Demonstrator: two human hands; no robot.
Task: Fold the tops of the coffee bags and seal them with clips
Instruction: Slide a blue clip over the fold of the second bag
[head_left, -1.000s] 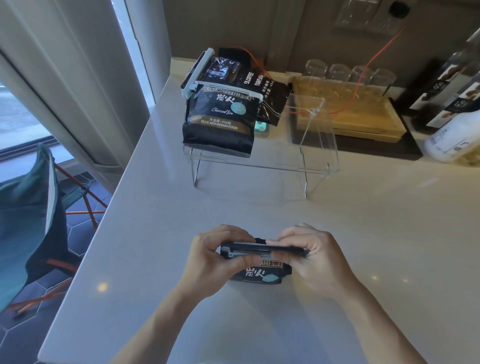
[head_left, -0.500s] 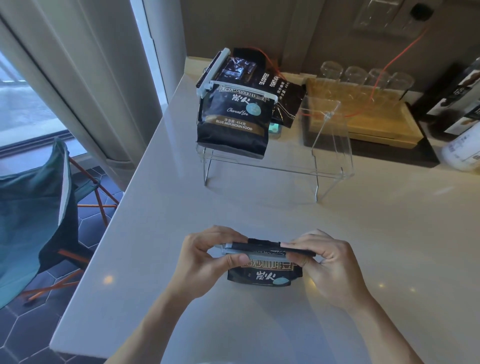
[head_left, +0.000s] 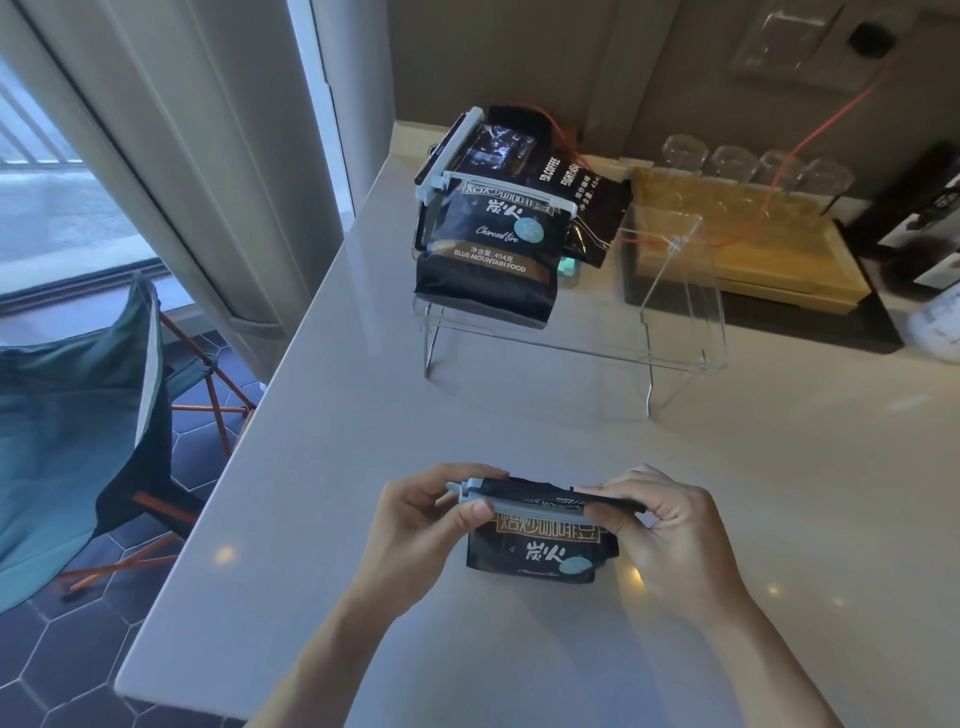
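A: Coffee bag (head_left: 540, 551), the near one, stood on the counter (head_left: 322, 415) well in front of the clear stand (head_left: 670, 332), held between both hands. How many bags did you count?

B: Four at least. One in the hands, one clipped bag (head_left: 491, 260) at the front of the stand, and behind it two more dark bags (head_left: 582, 202), overlapping so that their edges were hard to separate.

A: And clips?

B: Three. A pale blue clip (head_left: 524, 501) ran across the folded top of the near bag. A white clip (head_left: 498, 184) lay across the front bag on the stand, and another white one (head_left: 457, 140) sat on the bag behind it, at the stand's left end.

A: The grip?

B: The left hand (head_left: 426, 525) pinched the clip's left end, thumb in front, fingers curled over the top. The right hand (head_left: 660, 535) pinched the bag's folded top and the clip's right end. Whether the clip was latched there I couldn't tell; the fingers hid it.

A: Anything else?

B: Four glasses (head_left: 748, 166) stood upside down on a wooden tray (head_left: 789, 260) right of the stand. A white container (head_left: 935, 322) was cut off at the frame edge.
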